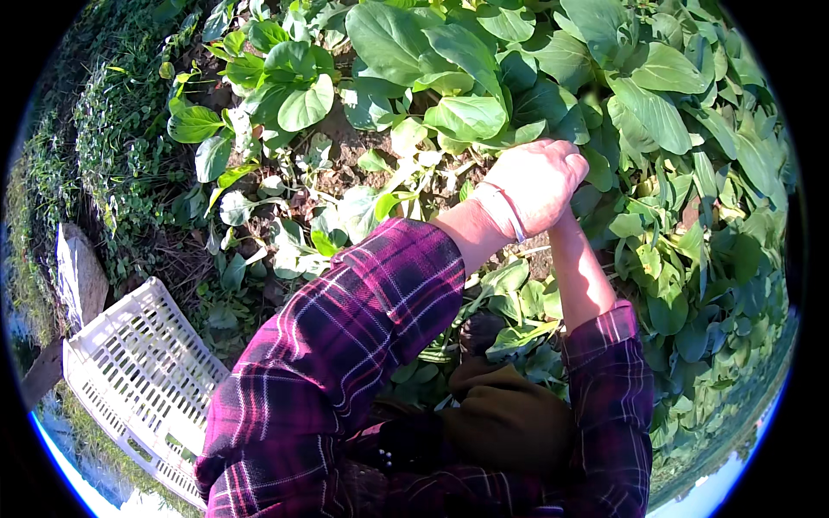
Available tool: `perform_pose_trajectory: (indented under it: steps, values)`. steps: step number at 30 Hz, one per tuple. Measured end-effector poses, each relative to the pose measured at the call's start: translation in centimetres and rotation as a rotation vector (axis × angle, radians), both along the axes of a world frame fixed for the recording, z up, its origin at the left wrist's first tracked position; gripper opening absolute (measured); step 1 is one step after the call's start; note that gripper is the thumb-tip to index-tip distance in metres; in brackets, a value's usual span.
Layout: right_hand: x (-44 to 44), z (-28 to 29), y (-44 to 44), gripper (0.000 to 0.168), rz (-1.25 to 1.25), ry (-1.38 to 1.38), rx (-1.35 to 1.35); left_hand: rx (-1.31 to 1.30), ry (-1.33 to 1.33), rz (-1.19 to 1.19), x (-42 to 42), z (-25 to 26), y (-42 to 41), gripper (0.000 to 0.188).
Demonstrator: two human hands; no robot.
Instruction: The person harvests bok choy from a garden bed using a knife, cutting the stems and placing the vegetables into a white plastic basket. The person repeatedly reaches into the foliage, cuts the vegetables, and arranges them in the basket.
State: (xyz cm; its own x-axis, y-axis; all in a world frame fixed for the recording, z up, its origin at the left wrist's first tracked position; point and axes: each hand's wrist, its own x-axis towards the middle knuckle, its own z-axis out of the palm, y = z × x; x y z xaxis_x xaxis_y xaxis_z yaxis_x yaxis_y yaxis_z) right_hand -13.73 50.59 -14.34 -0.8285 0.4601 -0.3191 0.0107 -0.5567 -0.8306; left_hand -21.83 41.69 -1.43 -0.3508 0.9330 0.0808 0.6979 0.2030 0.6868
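Note:
My left hand (536,184), with a pale band at its wrist, is stretched out over the soil at the edge of dense leafy greens (466,116). Its fingers bend down and away, so what they touch is hidden. My right forearm (579,272) runs up beneath the left hand, which covers my right hand. Broad green leaves lie just beyond and to the right of the hands. Smaller, paler leaves (356,210) and bare soil are to the left of my left wrist.
A white slatted plastic crate (139,375) stands at the lower left, with a pale stone-like block (81,272) beyond it. Low grass and weeds (123,149) border the bed on the left. More leafy plants (712,259) fill the right side.

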Motion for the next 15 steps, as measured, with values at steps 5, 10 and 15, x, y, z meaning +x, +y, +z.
perform_pose_trajectory:
  steps: [5, 10, 15]
  values:
    - [-1.0, 1.0, -0.6, 0.022, 0.009, -0.083, 0.29, -0.225, 0.147, 0.088, -2.4, -1.9, 1.2, 0.029]
    - [-1.1, 3.6, -1.3, 0.025, 0.034, -0.332, 0.649, -0.479, 0.472, 0.316, -6.5, -4.1, -1.8, 0.026]
    - [-1.8, 2.3, -2.0, 0.023, 0.194, -0.524, 0.772, -0.703, 0.348, 0.328, -7.2, -4.5, -3.9, 0.015]
